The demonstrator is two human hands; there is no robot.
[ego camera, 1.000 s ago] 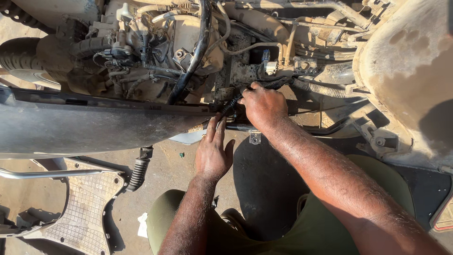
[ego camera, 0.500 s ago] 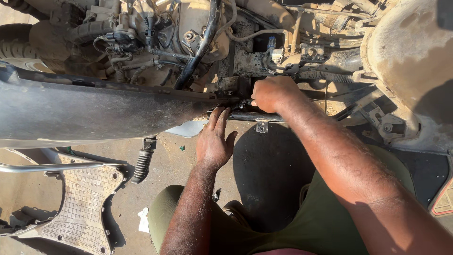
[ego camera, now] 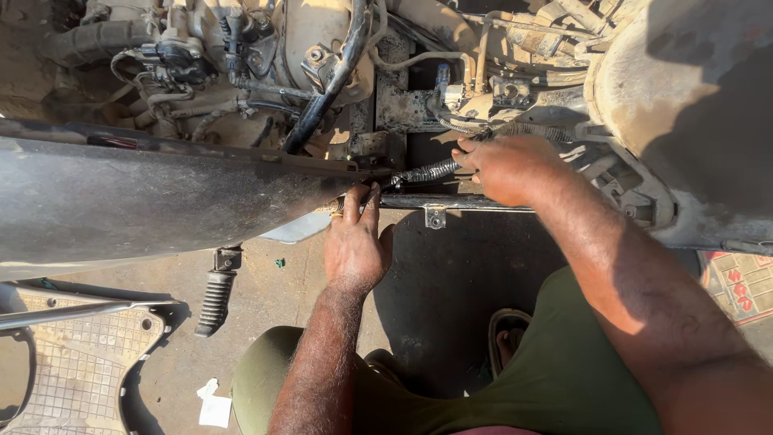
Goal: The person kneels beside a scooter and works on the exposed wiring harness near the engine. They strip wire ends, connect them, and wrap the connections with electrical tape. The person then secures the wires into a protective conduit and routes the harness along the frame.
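I look down at a stripped, dusty scooter engine bay (ego camera: 322, 56) with hoses and wires. My left hand (ego camera: 356, 242) reaches up under the end of a dark grey body panel (ego camera: 145, 201), its fingers straight and pressed against the panel's tip and a metal frame tube (ego camera: 475, 203). My right hand (ego camera: 506, 165) is closed around a black corrugated cable sleeve (ego camera: 427, 171) that runs from the panel's tip toward the engine. Its fingertips are hidden behind the sleeve.
A black rubber footrest (ego camera: 213, 298) hangs below the panel. A pale floorboard panel with a grid pattern (ego camera: 72, 362) lies on the ground at lower left, a white paper scrap (ego camera: 213, 407) beside it. A dusty rear fairing (ego camera: 692, 105) fills the upper right. My knees in green trousers are below.
The view has shifted, so the bike sits lower in frame. My right hand moved a little right along the frame and now grips the corrugated sleeve. My left hand stays under the panel tip.
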